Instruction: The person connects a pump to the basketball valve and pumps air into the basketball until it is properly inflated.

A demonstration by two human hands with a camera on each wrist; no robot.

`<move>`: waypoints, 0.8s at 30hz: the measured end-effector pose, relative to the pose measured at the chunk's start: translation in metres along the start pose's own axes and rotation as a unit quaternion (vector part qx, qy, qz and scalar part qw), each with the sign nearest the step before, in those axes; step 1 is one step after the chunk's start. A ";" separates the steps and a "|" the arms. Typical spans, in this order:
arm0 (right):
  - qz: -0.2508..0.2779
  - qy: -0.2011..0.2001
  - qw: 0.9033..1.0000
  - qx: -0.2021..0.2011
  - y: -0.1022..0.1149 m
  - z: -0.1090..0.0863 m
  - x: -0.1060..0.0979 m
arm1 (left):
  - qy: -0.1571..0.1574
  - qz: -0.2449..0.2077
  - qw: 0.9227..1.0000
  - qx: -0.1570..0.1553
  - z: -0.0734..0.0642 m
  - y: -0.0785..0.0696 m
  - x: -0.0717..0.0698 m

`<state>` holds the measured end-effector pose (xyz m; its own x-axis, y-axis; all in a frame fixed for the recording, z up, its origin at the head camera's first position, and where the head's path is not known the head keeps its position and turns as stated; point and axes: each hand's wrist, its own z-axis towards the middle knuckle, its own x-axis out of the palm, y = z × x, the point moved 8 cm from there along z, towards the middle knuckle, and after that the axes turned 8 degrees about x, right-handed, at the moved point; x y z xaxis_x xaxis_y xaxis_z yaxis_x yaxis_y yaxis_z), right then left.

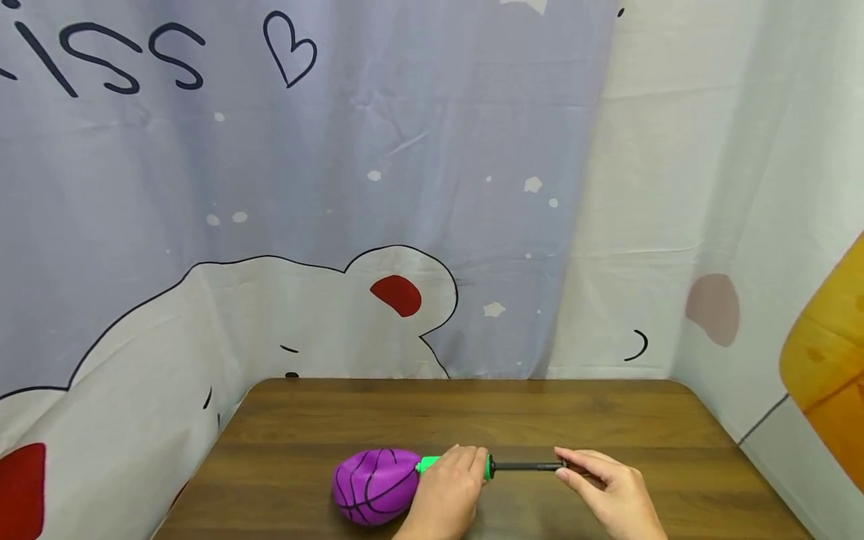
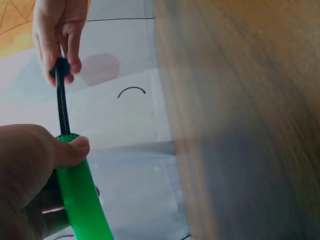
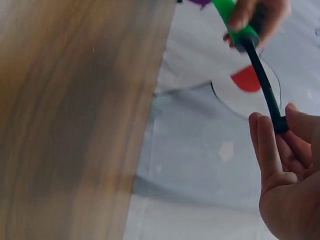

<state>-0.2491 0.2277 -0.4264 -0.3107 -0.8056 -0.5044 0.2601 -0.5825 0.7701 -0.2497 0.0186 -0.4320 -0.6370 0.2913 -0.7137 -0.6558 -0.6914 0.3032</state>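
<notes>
A purple ball (image 1: 375,487) with black lines, dented on top, sits at the front of the wooden table. The tip of a green hand pump (image 2: 86,205) meets its right side. My left hand (image 1: 448,487) grips the pump's green barrel, thumb along it in the left wrist view. From the barrel's right end the black rod (image 1: 526,466) is drawn far out. My right hand (image 1: 610,486) pinches the black end (image 3: 281,124) of that rod between thumb and fingers.
The wooden table (image 1: 304,420) has rounded far corners. Behind it and along both sides hangs a printed curtain (image 1: 499,247) with cartoon shapes, reaching down to the table's edges.
</notes>
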 end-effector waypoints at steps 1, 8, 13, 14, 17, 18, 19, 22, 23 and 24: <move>0.004 -0.001 1.000 -0.014 0.002 -0.001 0.005 | 0.000 0.005 1.000 0.005 0.000 -0.001 0.000; 0.064 0.005 0.996 -0.056 0.017 -0.004 0.046 | 0.037 0.016 0.999 0.021 0.004 -0.010 0.003; 0.090 0.024 0.993 -0.073 0.021 -0.006 0.062 | 0.051 -0.003 0.999 0.016 0.004 -0.011 0.005; 0.090 0.026 0.993 -0.073 0.021 -0.007 0.062 | 0.054 -0.010 0.998 0.014 0.004 -0.011 0.006; 0.091 0.019 0.994 -0.064 0.020 -0.008 0.058 | 0.049 -0.021 0.999 0.012 0.003 -0.009 0.006; 0.089 0.016 0.994 -0.062 0.020 -0.008 0.055 | 0.047 -0.023 0.999 0.013 0.003 -0.008 0.006; 0.086 0.012 0.994 -0.062 0.020 -0.008 0.052 | 0.046 -0.026 0.999 0.012 0.002 -0.008 0.005; 0.070 -0.004 0.996 -0.058 0.017 -0.008 0.039 | 0.034 -0.023 0.999 0.011 0.001 -0.005 0.004; 0.062 -0.009 0.997 -0.054 0.015 -0.007 0.035 | 0.030 -0.021 0.999 0.009 0.001 -0.004 0.003; 0.053 -0.014 0.997 -0.050 0.013 -0.007 0.030 | 0.025 -0.020 0.999 0.007 0.000 -0.003 0.002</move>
<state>-0.2483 0.1953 -0.4340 -0.3011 -0.8609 -0.4101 0.3819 -0.5029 0.7754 -0.2486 0.0213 -0.4342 -0.5900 0.2852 -0.7554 -0.6859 -0.6706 0.2825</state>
